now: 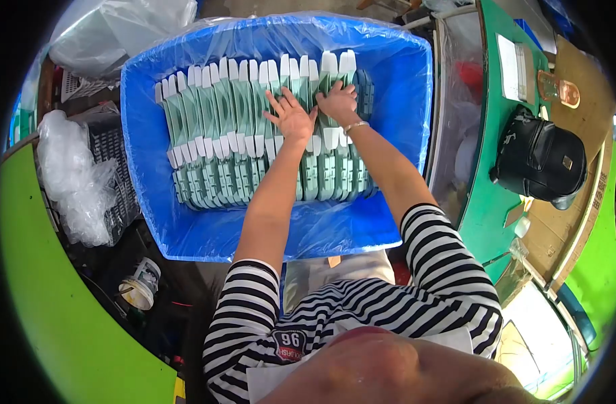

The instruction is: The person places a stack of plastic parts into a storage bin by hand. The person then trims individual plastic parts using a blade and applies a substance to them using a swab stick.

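Observation:
A large blue bin (409, 121) lined with clear film holds a row of pale green plastic parts (217, 101) with white ends, standing on edge close together. My left hand (293, 121) is open, palm facing up, fingers spread over the middle of the row. Just to its right, my right hand (339, 108) has its fingers bent around one of the pale green parts near the row's right end. The fingertips are partly hidden among the parts. More pale green pieces (213, 182) form a second, nearer layer along the bin's front side.
Bunched clear plastic (76, 178) lies over a dark crate at the left. Below it stands a white bucket (141, 283). To the right, a green table (483, 222) carries a black backpack (542, 155) and a clipboard with paper (510, 67). Bright green surfaces flank both sides.

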Tool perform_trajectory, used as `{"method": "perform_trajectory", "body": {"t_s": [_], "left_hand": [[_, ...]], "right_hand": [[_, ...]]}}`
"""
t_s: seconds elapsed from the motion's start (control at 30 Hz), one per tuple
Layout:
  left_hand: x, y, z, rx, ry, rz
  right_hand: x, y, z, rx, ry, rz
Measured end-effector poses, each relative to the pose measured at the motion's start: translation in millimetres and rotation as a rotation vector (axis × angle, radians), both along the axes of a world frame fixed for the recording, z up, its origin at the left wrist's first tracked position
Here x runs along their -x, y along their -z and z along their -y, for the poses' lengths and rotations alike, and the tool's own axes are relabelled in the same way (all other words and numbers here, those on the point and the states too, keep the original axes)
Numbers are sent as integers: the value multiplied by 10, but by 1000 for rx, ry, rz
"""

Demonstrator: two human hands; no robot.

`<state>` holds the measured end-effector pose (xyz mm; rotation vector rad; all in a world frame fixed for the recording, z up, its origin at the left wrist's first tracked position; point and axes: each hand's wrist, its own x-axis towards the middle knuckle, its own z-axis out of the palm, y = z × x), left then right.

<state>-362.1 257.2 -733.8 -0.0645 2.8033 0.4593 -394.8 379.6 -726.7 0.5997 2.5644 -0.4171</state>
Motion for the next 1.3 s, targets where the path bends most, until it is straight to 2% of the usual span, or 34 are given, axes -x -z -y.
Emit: {"method": "perform_trajectory", "body": {"t_s": [0.1,0.17,0.23,0.3,0.4,0.47,0.57,0.73,0.83,0.97,1.1,1.3], "left_hand": [[-29,15,47,-20,18,-75],[-37,33,21,-62,37,-226],[-4,-34,-48,-102,75,-333],[24,9,-99,-39,129,-288],[27,76,-164,-25,133,-232],[33,63,-187,-61,127,-284],[56,60,-199,-109,111,-350],[34,-29,-202,-193,118,-421],[-18,-101,-140,-198,157,-425],[-221,-163,-120,-225,174,-424],[-456,-301,-155,-261,114,-430],[-895,-670,-28,-338,55,-387]], "right_hand": [[-77,-106,-81,65,-16,-151],[-208,-99,-79,78,-27,-245],[-341,24,-114,-17,-167,-388],[-417,56,-120,-80,-225,-445],[-475,90,-158,-58,-163,-520],[-495,137,-114,-28,-95,-575],[-463,124,-72,-37,-44,-504],[-360,113,-175,156,119,-335],[-473,64,-197,148,28,-400],[-389,89,-85,53,46,-288],[-404,77,-178,99,-4,-244],[-596,78,-199,49,-96,-372]]}}
